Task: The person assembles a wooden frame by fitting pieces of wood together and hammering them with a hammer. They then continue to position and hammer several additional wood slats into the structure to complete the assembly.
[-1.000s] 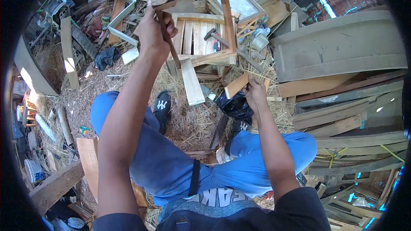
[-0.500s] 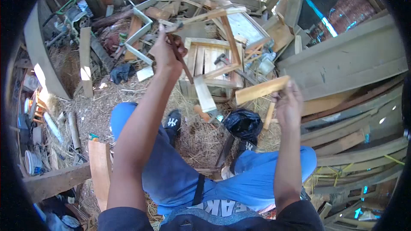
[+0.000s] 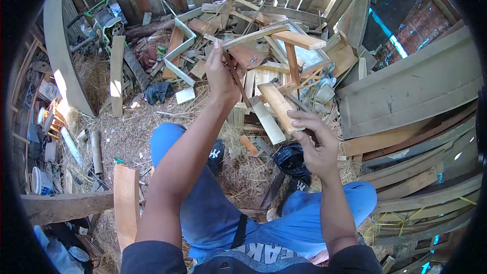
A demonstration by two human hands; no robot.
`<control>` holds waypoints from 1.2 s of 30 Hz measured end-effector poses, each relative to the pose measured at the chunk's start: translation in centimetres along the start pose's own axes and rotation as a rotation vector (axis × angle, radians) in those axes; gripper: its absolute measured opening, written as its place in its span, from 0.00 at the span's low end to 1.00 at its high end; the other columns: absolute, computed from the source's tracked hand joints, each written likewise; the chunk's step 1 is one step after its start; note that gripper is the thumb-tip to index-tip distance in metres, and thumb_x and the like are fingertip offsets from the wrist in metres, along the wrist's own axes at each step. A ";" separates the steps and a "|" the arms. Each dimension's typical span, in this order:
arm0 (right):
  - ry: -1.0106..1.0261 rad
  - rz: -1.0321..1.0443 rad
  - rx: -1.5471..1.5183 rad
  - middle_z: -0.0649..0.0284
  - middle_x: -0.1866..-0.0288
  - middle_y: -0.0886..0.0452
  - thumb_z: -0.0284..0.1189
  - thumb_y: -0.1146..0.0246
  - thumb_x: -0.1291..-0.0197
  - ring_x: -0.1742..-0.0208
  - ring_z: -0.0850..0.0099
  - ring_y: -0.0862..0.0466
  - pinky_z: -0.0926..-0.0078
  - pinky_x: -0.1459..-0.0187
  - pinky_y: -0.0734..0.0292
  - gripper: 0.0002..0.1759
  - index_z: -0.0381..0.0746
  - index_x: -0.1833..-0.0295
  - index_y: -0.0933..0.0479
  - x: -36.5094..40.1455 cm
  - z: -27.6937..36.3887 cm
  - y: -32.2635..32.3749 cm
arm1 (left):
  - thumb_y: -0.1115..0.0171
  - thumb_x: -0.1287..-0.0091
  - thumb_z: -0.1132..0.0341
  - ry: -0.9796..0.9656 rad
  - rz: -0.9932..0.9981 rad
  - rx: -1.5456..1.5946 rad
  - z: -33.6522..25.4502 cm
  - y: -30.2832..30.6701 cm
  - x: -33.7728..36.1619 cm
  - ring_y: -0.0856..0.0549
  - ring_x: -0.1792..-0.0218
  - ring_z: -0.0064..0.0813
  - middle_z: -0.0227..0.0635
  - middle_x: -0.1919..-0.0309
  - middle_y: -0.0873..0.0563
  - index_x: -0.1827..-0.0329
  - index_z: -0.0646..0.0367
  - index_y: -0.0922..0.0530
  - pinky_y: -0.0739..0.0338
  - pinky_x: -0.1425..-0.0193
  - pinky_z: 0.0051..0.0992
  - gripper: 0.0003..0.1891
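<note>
My left hand [image 3: 223, 76] is closed around the dark side strip [image 3: 237, 80] of a wooden frame raised in front of me. A pale strip [image 3: 256, 35] forms its far side and a brown strip [image 3: 291, 63] its right side. Short flat pieces sit at its ends, one light-coloured [image 3: 299, 39] at the far corner and one pale [image 3: 268, 123] at the near corner. My right hand [image 3: 319, 144] holds the lower end of a short wooden board [image 3: 279, 106] between thumb and fingers. That board slants close beside the near pale piece, overlapping the frame in this view.
Beyond the frame lies a slatted wooden crate [image 3: 261, 76], partly hidden. Wood scraps [image 3: 208, 25] are heaped against the plank wall. A black plastic bag [image 3: 291, 158] rests by my right shoe. Long planks [image 3: 406, 83] line the right side; an upright board [image 3: 127, 203] stands at left.
My right hand has brought the short board leftward to the frame and turned it from nearly level to a steep slant. The view has shifted, so the surroundings appear farther right.
</note>
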State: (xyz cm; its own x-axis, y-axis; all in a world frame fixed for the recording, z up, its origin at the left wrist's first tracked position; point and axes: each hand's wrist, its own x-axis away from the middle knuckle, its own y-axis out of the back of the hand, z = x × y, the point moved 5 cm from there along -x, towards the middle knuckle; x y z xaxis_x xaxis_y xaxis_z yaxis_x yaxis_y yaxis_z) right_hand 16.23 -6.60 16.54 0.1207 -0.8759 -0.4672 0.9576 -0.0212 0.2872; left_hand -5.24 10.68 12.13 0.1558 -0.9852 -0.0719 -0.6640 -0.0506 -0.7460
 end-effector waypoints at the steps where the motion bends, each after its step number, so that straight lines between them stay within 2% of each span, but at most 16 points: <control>1: 0.044 0.027 0.024 0.51 0.41 0.14 0.16 0.33 0.38 0.38 0.58 0.15 0.63 0.37 0.21 0.12 0.35 0.49 0.18 -0.1 0.1 0.0 | 0.47 0.20 0.49 -0.003 0.012 0.006 0.0 0.3 -0.2 0.19 0.73 0.20 0.27 0.68 0.15 0.54 0.50 0.21 0.30 0.71 0.24 0.15; 3: 0.084 0.056 0.049 0.51 0.41 0.14 0.16 0.33 0.39 0.38 0.58 0.14 0.64 0.37 0.21 0.13 0.35 0.49 0.18 -0.2 0.3 -0.1 | 0.47 0.20 0.50 -0.004 0.021 0.014 -0.1 0.0 0.1 0.16 0.70 0.21 0.28 0.66 0.14 0.52 0.51 0.20 0.26 0.69 0.24 0.15; 5: 0.121 0.161 0.081 0.52 0.41 0.14 0.17 0.33 0.39 0.40 0.58 0.13 0.64 0.39 0.20 0.12 0.35 0.49 0.18 -0.1 0.5 -0.8 | 0.48 0.20 0.52 -0.084 -0.050 0.046 -0.9 -0.9 0.7 0.13 0.62 0.24 0.30 0.60 0.13 0.48 0.54 0.21 0.18 0.59 0.26 0.16; 6: 0.120 0.158 0.083 0.52 0.41 0.14 0.17 0.33 0.39 0.40 0.58 0.13 0.64 0.39 0.20 0.12 0.35 0.49 0.18 -0.1 0.6 -1.1 | 0.48 0.20 0.52 -0.082 -0.048 0.046 -0.8 -0.5 0.5 0.13 0.62 0.24 0.30 0.60 0.13 0.48 0.54 0.21 0.18 0.59 0.26 0.16; 8: 0.054 0.182 0.097 0.49 0.44 0.13 0.16 0.33 0.42 0.40 0.57 0.13 0.62 0.38 0.20 0.10 0.33 0.53 0.18 0.1 0.3 -1.7 | 0.48 0.19 0.53 -0.058 -0.001 -0.011 -0.6 0.3 0.1 0.12 0.56 0.26 0.32 0.55 0.12 0.45 0.56 0.21 0.17 0.51 0.29 0.17; 12: 0.029 0.227 0.103 0.51 0.43 0.13 0.16 0.32 0.42 0.40 0.58 0.13 0.63 0.38 0.20 0.10 0.33 0.53 0.17 0.3 0.0 -2.2 | 0.49 0.19 0.54 -0.090 0.011 0.006 -1.1 -0.9 1.1 0.12 0.55 0.27 0.33 0.56 0.12 0.45 0.56 0.21 0.17 0.49 0.30 0.16; 14: -0.009 0.245 0.078 0.50 0.42 0.13 0.16 0.32 0.42 0.39 0.58 0.14 0.63 0.38 0.20 0.11 0.33 0.52 0.17 0.4 -0.4 -2.3 | 0.48 0.18 0.51 -0.157 0.007 -0.019 -1.3 -1.2 1.0 0.22 0.76 0.14 0.24 0.72 0.18 0.57 0.53 0.22 0.33 0.77 0.19 0.16; 17: 0.021 0.288 0.106 0.54 0.40 0.14 0.21 0.30 0.39 0.40 0.57 0.14 0.63 0.39 0.19 0.12 0.35 0.49 0.18 0.3 -0.5 -2.3 | 0.48 0.18 0.52 -0.153 -0.033 -0.027 -1.7 -2.0 1.7 0.25 0.78 0.12 0.22 0.74 0.21 0.58 0.53 0.22 0.35 0.78 0.18 0.16; 24: 0.005 0.310 0.123 0.55 0.39 0.14 0.20 0.31 0.40 0.38 0.57 0.14 0.62 0.38 0.20 0.13 0.35 0.49 0.17 0.4 -0.6 -2.4 | 0.48 0.19 0.52 -0.179 0.030 -0.060 -1.5 -1.6 1.4 0.31 0.80 0.11 0.19 0.79 0.29 0.60 0.53 0.22 0.38 0.78 0.18 0.16; 36: 0.054 0.336 0.172 0.54 0.39 0.14 0.21 0.30 0.41 0.36 0.54 0.17 0.60 0.35 0.23 0.13 0.34 0.50 0.17 0.3 -0.3 -2.7 | 0.46 0.20 0.52 -0.208 0.028 -0.077 -1.3 -1.6 1.5 0.32 0.82 0.11 0.19 0.81 0.28 0.57 0.56 0.19 0.40 0.81 0.18 0.17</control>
State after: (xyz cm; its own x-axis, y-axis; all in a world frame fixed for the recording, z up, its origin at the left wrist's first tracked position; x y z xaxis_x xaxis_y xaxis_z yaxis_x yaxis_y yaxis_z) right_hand 13.80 -6.68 15.36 0.4386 -0.8210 -0.3655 0.8051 0.1782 0.5657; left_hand -4.87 9.07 14.10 0.2786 -0.9318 -0.2328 -0.7226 -0.0437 -0.6899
